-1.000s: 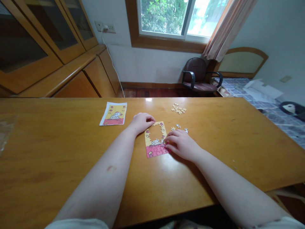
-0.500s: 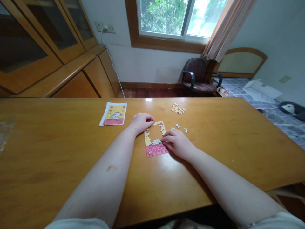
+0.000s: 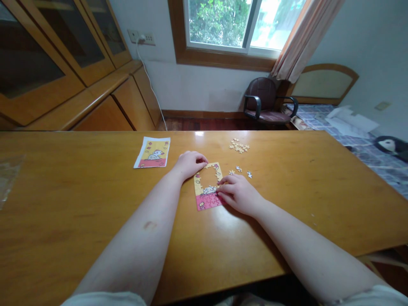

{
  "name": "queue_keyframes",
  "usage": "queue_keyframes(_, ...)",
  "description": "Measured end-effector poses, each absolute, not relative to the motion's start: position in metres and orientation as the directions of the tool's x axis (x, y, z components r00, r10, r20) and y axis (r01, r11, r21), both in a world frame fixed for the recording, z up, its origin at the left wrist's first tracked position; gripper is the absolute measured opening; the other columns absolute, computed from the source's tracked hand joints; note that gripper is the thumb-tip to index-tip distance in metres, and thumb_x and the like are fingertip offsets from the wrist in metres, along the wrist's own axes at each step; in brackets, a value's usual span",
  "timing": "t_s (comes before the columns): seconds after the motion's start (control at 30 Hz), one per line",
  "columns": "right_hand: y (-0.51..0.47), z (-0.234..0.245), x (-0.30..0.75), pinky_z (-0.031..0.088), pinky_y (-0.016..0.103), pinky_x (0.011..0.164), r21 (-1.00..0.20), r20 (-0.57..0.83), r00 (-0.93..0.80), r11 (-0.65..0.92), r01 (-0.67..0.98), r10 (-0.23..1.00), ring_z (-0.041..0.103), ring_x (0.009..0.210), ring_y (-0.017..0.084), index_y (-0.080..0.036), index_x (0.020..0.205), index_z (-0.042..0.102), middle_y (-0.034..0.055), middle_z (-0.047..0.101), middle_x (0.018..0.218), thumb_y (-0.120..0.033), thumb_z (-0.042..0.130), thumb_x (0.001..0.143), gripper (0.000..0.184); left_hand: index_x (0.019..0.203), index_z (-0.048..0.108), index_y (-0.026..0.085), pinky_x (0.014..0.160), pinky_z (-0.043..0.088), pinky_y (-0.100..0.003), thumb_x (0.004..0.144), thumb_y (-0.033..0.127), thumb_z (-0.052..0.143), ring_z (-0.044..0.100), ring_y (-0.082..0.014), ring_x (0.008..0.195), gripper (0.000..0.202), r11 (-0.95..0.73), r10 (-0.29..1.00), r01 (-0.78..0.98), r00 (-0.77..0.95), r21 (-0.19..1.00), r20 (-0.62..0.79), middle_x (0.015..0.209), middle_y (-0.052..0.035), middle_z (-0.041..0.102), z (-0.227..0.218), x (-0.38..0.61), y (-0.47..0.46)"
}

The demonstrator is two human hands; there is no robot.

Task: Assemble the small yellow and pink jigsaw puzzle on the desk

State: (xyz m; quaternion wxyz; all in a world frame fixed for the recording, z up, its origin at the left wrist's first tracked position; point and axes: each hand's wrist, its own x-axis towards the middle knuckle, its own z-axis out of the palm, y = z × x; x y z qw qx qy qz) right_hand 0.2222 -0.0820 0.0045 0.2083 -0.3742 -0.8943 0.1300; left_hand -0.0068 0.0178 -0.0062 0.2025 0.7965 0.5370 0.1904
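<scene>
A partly assembled jigsaw puzzle point(image 3: 210, 200) lies flat on the table, its yellow border around an open gap, with a white cartoon animal and a pink band below. My left hand point(image 3: 190, 163) curls at its upper left corner, fingertips against the border. My right hand point(image 3: 237, 192) is at the right side, thumb and fingers closed on a puzzle piece by the white figure. The fingers cover that piece, so I cannot tell whether it is loose or joined. Just beyond this hand lie a few loose puzzle pieces point(image 3: 249, 174).
Farther back sits a pile of loose pieces point(image 3: 239, 147), mostly plain side up. A printed reference picture point(image 3: 153, 156) lies left of the puzzle. Clear plastic point(image 3: 8, 178) rests at the table's left side. Beyond the wooden table point(image 3: 95, 199) stands an armchair point(image 3: 263, 100).
The right fingers have shifted very slightly at the puzzle's right side. My left hand stays at the upper left corner, and the loose pieces have not moved.
</scene>
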Motion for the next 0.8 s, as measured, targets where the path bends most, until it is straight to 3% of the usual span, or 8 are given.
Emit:
queue_keyframes(0.27, -0.082, 0.0061, 0.223, 0.044, 0.042, 0.091, -0.365, 0.273, -0.641, 0.694, 0.621, 0.717, 0.06, 0.097, 0.021, -0.024, 0.096, 0.074, 0.0085, 0.067, 0.107, -0.03, 0.061, 0.092, 0.016, 0.085, 0.077, 0.027, 0.078, 0.047, -0.032, 0.079, 0.032, 0.063, 0.064, -0.0199, 0.087, 0.016, -0.344, 0.932, 0.785, 0.351, 0.516, 0.087, 0.09, 0.0001, 0.075, -0.0057, -0.0064, 0.0174)
queue_keyframes(0.5, -0.0799, 0.0059, 0.2273, 0.045, 0.039, 0.083, -0.344, 0.287, -0.615, 0.678, 0.649, 0.735, 0.06, 0.089, 0.02, -0.022, 0.082, 0.074, 0.0084, 0.067, 0.1, -0.033, 0.06, 0.092, 0.021, 0.086, 0.077, 0.027, 0.077, 0.047, -0.031, 0.079, 0.032, 0.062, 0.063, -0.0202, 0.088, 0.017, -0.345, 0.932, 0.785, 0.354, 0.515, 0.085, 0.09, -0.0001, 0.075, -0.0063, -0.0069, 0.0182)
queue_keyframes(0.8, -0.0817, 0.0089, 0.2252, 0.045, 0.04, 0.087, -0.37, 0.264, -0.618, 0.669, 0.644, 0.741, 0.06, 0.093, 0.021, -0.023, 0.087, 0.075, 0.008, 0.067, 0.102, -0.035, 0.061, 0.092, 0.019, 0.086, 0.077, 0.027, 0.078, 0.048, -0.031, 0.079, 0.032, 0.062, 0.064, -0.0199, 0.088, 0.017, -0.35, 0.93, 0.787, 0.356, 0.508, 0.089, 0.09, 0.0004, 0.075, -0.0074, -0.0068, 0.0186)
